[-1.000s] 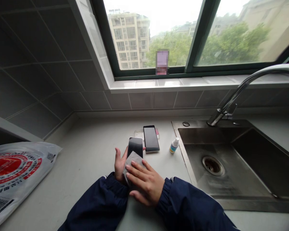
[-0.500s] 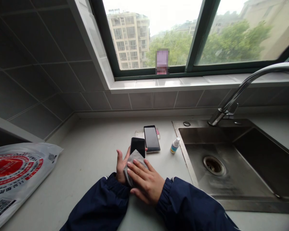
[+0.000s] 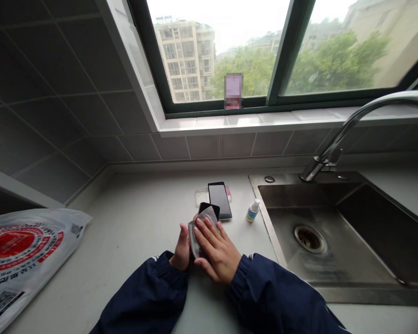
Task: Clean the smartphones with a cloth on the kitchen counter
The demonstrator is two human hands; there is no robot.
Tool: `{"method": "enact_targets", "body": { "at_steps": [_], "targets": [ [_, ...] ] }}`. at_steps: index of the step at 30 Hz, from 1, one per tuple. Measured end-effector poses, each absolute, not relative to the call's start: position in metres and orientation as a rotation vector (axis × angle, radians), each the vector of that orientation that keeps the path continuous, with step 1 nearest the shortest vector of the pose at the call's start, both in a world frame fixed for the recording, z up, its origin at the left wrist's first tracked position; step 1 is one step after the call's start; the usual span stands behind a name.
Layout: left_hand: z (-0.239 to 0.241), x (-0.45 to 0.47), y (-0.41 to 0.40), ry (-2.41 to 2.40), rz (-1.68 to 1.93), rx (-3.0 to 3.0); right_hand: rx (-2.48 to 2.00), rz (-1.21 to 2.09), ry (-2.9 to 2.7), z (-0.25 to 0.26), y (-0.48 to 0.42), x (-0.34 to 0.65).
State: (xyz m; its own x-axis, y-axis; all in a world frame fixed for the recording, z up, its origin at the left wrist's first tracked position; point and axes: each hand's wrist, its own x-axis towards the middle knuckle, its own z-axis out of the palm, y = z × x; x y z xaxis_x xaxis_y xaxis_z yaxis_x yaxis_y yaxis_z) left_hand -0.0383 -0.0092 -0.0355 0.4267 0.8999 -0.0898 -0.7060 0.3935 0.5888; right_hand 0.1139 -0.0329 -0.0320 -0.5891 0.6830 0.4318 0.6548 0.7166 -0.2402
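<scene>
Handheld phone (image 3: 203,206) is gripped by the left hand (image 3: 182,248), thumb raised, other fingers mostly hidden; grey cloth (image 3: 206,214) is covered on its screen by the flat, outstretched right hand (image 3: 218,255). Second phone (image 3: 221,199) is left lying just beyond, spray bottle (image 3: 252,211) beside the sink (image 3: 369,297).

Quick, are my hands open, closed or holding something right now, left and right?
Left hand: holding the phone, thumb out, other fingers mostly hidden.
Right hand: open, laid flat on the grey cloth over the phone.
</scene>
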Motion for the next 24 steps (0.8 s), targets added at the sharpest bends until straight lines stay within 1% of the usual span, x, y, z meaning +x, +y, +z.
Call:
{"method": "enact_targets", "body": {
  "at_steps": [4, 12, 18, 24],
  "targets": [
    [-0.039, -0.041, -0.010, 0.464, 1.049, 0.706, -1.062, 0.045, -2.382, -0.032, -0.030, 0.117],
    [-0.029, -0.037, -0.013, 0.516, 1.047, 0.909, -1.104, -0.009, -2.245, -0.033, -0.023, 0.122],
    [-0.019, -0.036, -0.017, 0.450, 1.017, 0.907, -1.156, -0.011, -2.131, -0.034, -0.018, 0.125],
    [-0.022, -0.036, -0.017, 0.446, 1.024, 0.940, -1.163, 0.002, -2.103, -0.033, -0.019, 0.125]
  ]
}}
